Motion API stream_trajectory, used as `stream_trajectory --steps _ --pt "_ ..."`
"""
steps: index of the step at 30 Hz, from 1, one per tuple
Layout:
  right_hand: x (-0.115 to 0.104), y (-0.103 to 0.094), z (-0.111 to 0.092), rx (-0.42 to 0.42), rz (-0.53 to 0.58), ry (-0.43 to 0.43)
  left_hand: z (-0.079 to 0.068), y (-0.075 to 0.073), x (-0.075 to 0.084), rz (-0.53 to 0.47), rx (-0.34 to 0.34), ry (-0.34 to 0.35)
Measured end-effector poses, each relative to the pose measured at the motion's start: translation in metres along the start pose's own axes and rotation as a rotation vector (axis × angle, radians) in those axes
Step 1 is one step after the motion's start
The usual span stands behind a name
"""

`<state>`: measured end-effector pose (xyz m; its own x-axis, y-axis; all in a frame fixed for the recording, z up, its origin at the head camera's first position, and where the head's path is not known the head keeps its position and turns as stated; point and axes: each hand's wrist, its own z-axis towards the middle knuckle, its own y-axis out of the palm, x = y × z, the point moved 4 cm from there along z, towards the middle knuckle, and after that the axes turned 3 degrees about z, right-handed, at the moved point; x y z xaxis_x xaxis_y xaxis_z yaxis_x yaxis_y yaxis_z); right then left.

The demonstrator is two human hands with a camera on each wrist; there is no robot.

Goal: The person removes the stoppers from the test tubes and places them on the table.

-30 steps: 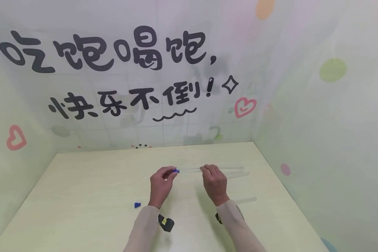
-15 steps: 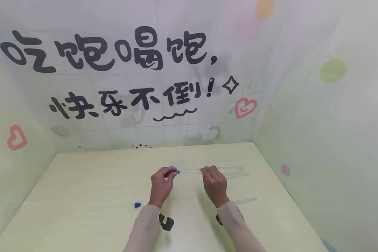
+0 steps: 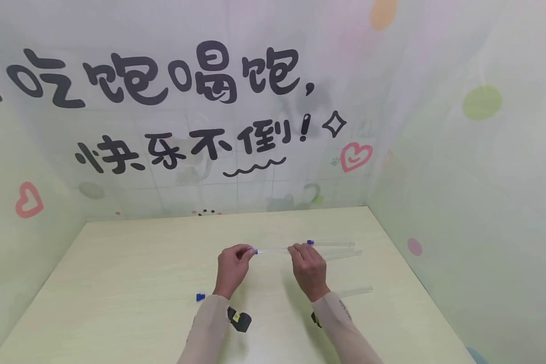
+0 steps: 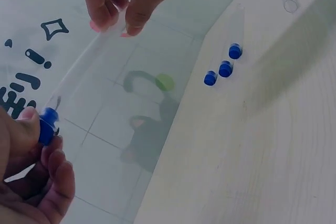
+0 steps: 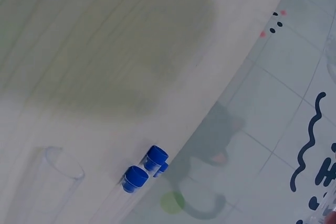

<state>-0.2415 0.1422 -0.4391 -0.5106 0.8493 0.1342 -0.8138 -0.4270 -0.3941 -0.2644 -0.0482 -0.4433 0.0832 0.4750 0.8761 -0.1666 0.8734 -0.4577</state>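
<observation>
My left hand (image 3: 231,268) pinches a blue cap (image 4: 48,126) between thumb and fingers. The cap sits at the near end of a clear test tube (image 4: 79,69). At the tube's other end, the fingertips of my right hand (image 3: 310,270) grip it, so it spans level between both hands above the table in the head view. Only a sliver of that hand enters the right wrist view, at the lower right edge. A loose blue cap (image 3: 200,297) lies on the table beside my left forearm.
Three blue-capped tubes lie close together on the table (image 3: 132,263) near the back wall, their caps (image 5: 135,178) facing the hands. An uncapped clear tube (image 3: 357,290) lies apart, nearer the right forearm. Printed walls close off the back and both sides.
Both hands have dipped slightly, and the held tube now lines up with the cap in the left hand. A capped tube's blue end has come into sight beside the right hand.
</observation>
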Motion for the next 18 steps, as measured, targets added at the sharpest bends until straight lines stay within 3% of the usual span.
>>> stream_trajectory --steps 12,18 --pt "-0.0010 0.0041 -0.0069 0.004 -0.017 -0.011 0.0005 0.0025 -0.0058 -0.020 -0.138 -0.124" --pt "-0.0020 0.0056 -0.0088 -0.026 -0.005 -0.014 0.0000 0.0013 -0.0099 -0.110 -0.209 -0.220"
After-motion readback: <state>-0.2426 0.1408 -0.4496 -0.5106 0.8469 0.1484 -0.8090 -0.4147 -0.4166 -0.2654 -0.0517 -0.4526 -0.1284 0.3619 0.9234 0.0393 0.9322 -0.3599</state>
